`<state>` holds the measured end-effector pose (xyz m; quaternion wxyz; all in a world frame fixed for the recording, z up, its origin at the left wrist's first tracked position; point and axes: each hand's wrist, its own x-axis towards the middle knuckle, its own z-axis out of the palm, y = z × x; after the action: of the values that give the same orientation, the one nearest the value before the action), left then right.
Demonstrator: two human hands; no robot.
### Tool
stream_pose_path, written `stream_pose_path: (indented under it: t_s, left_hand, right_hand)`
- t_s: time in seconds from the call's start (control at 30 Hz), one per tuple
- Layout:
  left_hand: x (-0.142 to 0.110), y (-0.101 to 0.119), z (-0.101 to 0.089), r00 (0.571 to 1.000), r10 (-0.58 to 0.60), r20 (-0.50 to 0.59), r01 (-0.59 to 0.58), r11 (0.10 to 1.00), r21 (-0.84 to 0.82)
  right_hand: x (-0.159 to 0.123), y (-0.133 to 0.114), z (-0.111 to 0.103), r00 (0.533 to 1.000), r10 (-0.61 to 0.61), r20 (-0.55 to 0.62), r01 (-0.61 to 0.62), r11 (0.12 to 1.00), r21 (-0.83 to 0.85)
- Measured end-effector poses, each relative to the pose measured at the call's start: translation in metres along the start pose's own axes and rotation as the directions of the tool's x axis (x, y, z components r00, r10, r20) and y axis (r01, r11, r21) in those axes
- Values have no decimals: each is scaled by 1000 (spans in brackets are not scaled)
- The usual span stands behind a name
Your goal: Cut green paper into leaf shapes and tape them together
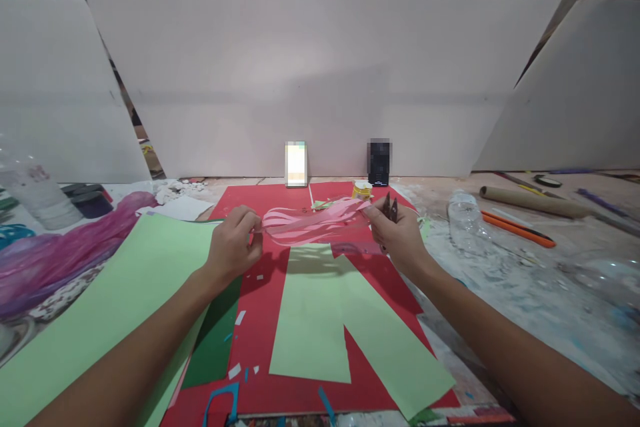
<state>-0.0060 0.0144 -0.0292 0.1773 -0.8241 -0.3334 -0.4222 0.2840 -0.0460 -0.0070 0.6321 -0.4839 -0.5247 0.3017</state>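
A bundle of thin pink strips (315, 221) is stretched between my two hands above a red sheet (260, 320). My left hand (236, 237) is closed on the left end of the bundle. The right end is pinched in my right hand (397, 230). Two dark prongs (390, 207) of a tool stick up from the right hand; its kind is mostly hidden. Below the strips, two light green paper pieces (313, 320) lie on the red sheet, one upright and one slanting right. A larger light green sheet (140, 280) lies under my left forearm.
Two phones (296, 163) lean against a white board (320, 80) at the back. A small yellow container (362, 189) stands near them. On the right lie a clear bottle (467, 220), an orange cutter (520, 229) and a cardboard tube (533, 202). Pink plastic (95, 233) bunches at left.
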Motion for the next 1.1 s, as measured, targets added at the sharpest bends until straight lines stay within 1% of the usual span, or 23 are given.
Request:
stream_pose_path:
  t_s: [0.53, 0.77, 1.1]
  left_hand:
    - [0, -1, -1, 1000, 14, 20, -14, 1000, 10]
    - [1, -1, -1, 1000, 6, 11, -7, 1000, 22]
    - [1, -3, -1, 1000, 19, -1, -19, 1000, 23]
  right_hand:
    - [-1, -2, 1, 1000, 6, 12, -6, 1000, 20]
    - [-3, -5, 1, 1000, 11, 14, -11, 1000, 2]
    - [-2, -3, 0, 1000, 16, 3, -16, 1000, -7]
